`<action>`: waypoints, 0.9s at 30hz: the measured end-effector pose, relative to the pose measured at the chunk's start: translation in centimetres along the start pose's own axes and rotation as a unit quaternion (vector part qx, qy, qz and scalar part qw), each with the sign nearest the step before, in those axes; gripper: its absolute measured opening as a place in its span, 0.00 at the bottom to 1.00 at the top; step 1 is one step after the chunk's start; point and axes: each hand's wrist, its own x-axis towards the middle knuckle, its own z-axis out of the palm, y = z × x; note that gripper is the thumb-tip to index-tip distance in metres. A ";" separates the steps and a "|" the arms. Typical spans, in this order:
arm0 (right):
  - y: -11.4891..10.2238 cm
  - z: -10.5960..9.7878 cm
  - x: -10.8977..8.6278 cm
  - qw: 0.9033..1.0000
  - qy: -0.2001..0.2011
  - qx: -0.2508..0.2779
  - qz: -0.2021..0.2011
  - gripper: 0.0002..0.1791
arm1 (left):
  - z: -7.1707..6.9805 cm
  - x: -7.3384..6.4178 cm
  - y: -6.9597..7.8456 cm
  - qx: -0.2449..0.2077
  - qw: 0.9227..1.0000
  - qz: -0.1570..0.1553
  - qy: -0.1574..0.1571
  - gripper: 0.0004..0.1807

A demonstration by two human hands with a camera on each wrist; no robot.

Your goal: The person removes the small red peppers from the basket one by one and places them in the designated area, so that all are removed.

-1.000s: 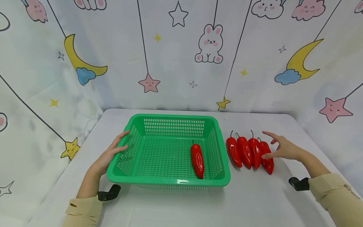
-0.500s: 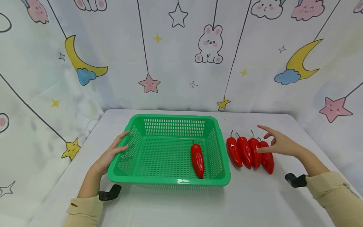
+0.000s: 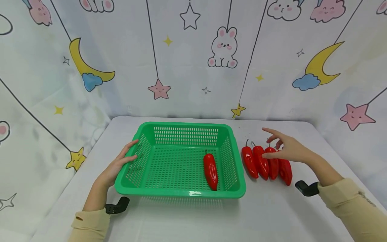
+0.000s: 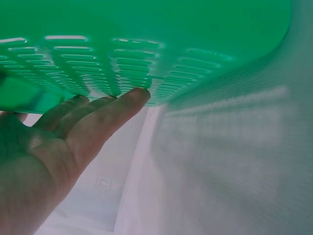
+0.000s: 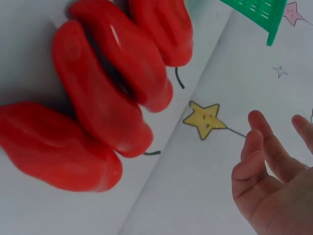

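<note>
A green plastic basket (image 3: 181, 192) stands on the white table with one red chili pepper (image 3: 210, 171) lying inside, near its right wall. My left hand (image 3: 116, 164) grips the basket's left rim, thumb and index finger over the edge. In the left wrist view its other fingers (image 4: 107, 115) lie against the slotted outer wall. Right of the basket, several red chili peppers (image 3: 249, 163) with dark stems lie side by side. Over the right-hand ones hovers my right hand (image 3: 285, 148), holding nothing, thumb and index finger spread apart; it partly hides two peppers.
A white cloth backdrop (image 3: 190, 53) with printed moons, stars and rabbits rises behind the table (image 3: 181, 222). A black wrist strap piece (image 3: 117, 205) shows at the left cuff, another black piece (image 3: 306, 188) at the right.
My right hand has moved left and slightly away from me above the row of chili peppers. The left hand, basket and peppers have stayed in place.
</note>
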 end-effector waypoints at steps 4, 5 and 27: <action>-1.2 0.1 0.4 1.000 -0.001 -0.008 -0.010 0.52 | 0.0 0.0 -0.1 0.001 1.000 0.000 0.000 0.32; -1.5 0.2 0.5 1.000 -0.002 -0.008 -0.012 0.51 | 0.0 0.0 -0.1 0.003 1.000 0.000 0.001 0.32; -5.5 2.5 3.5 0.997 -0.014 0.007 -0.076 0.49 | 0.1 0.0 0.1 0.026 1.000 -0.003 0.014 0.31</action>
